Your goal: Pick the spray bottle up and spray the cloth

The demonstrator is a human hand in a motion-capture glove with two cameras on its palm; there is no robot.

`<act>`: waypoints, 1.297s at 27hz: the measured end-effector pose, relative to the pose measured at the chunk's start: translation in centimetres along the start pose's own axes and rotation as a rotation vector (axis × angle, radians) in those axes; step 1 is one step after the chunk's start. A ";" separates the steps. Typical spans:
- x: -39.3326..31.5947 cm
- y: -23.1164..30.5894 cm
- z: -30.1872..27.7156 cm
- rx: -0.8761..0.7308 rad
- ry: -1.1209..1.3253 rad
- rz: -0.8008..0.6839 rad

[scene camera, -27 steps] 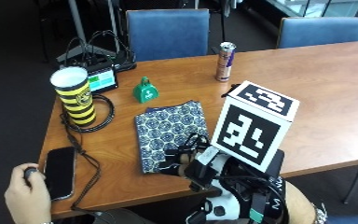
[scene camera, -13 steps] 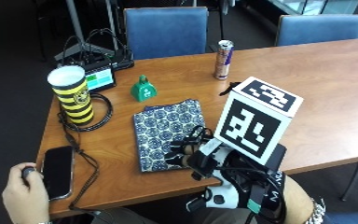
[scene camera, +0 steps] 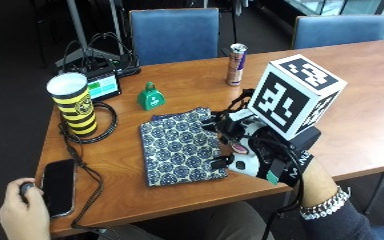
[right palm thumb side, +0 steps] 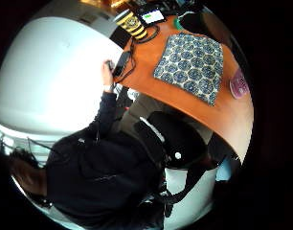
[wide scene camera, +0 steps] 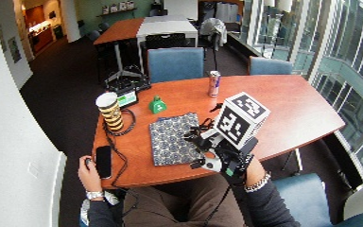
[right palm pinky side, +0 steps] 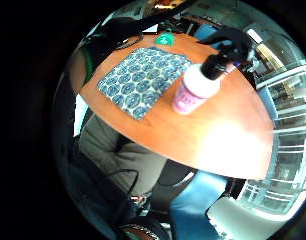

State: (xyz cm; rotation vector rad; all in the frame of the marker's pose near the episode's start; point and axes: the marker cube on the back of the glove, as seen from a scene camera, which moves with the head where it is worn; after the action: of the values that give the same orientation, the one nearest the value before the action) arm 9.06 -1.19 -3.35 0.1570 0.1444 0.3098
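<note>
Gloved right hand [scene camera: 262, 150] hovers beside cloth [scene camera: 179, 145], over spray bottle [right palm pinky side: 195, 87]; fingers' state unclear.

On the wooden worktop [scene camera: 179, 85] a yellow-and-black striped cup [scene camera: 74, 104] stands upright near the left edge, ringed at its base by a coiled black cable [scene camera: 109, 125]. Behind the cup sits a small device with a lit green screen [scene camera: 102, 89], wires trailing off it. A green bell [scene camera: 150, 97] stands just beside that device. A slim drinks can [scene camera: 236, 64] stands upright farther back, well apart from the bell. A black phone [scene camera: 58, 186] lies flat near the front left corner. Two blue chairs [scene camera: 173, 35] stand behind the worktop
</note>
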 end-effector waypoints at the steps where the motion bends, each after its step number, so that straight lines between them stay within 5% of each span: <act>1: 0.7 -0.4 -0.3 0.023 0.011 0.026; 17: 10.9 -4.2 -0.7 0.202 0.008 0.356; 35: 11.2 -5.4 1.8 0.556 -0.425 0.408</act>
State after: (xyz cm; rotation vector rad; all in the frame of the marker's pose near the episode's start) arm 21.49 -2.98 -3.89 0.8026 -0.2321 0.6305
